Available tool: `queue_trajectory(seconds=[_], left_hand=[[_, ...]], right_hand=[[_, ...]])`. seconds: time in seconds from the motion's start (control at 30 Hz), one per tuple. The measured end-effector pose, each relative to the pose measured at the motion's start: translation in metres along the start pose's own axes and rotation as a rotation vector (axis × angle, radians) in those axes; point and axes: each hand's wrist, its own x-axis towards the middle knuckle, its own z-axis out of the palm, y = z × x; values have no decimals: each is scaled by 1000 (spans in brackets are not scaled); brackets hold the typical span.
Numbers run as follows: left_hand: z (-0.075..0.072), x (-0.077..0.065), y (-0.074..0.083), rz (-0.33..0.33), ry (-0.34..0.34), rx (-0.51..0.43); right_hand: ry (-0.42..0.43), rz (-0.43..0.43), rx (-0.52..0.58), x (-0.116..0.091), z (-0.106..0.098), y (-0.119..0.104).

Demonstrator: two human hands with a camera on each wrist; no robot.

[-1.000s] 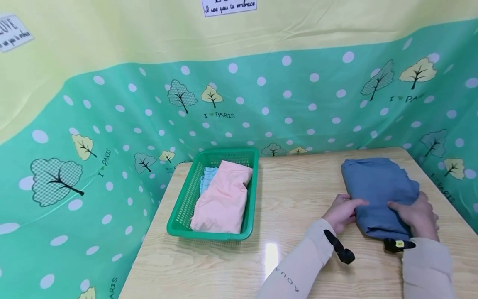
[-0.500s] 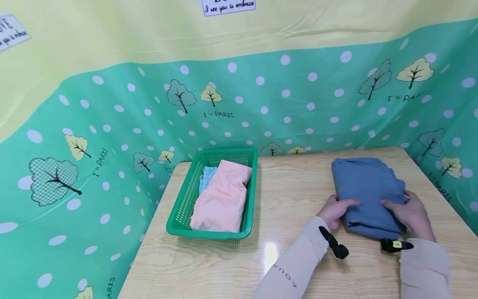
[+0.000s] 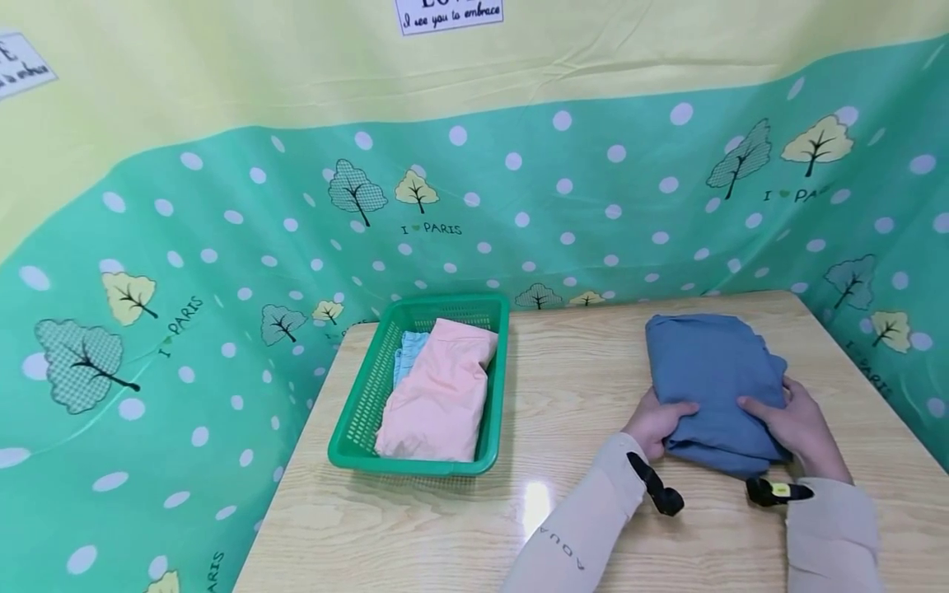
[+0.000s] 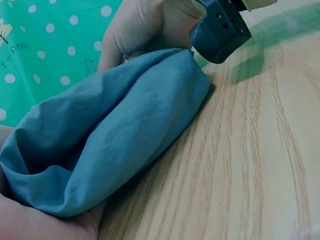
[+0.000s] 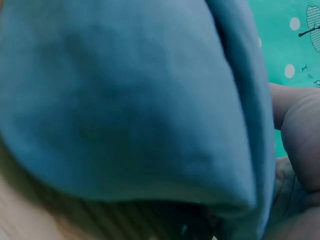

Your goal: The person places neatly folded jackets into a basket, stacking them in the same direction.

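Observation:
A folded blue garment (image 3: 708,371) lies toward the right side of the table in the head view. My left hand (image 3: 654,420) grips its near left edge, thumb on top and fingers tucked under. At the near right edge, my right hand (image 3: 802,424) holds it the same way. The left wrist view shows the layered fold of the garment (image 4: 135,125) low over the wood, with the right hand (image 4: 150,30) behind it. Blurred blue cloth (image 5: 130,100) fills most of the right wrist view. Most fingers are hidden beneath the garment.
To the left stands a green plastic basket (image 3: 493,428) containing a folded pink garment (image 3: 441,395) and a light blue one (image 3: 409,350) partly under it. The wooden table (image 3: 571,371) meets a green and yellow patterned curtain (image 3: 563,165) behind and at both sides.
Both hands and the blue garment have moved left across the table, closer to the basket. The grip looks the same throughout. The basket and its contents stay put.

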Motion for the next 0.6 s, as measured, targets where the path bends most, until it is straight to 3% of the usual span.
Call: queue_trajectory(seconds=[0.37,0.6], left_hand=[[-4,-4,0,30,5,28],[-8,-1,-6,38,-10,-57]], right_hand=[[27,-17,32,-4,4,-5],[72,-48,96,-4,12,-6]])
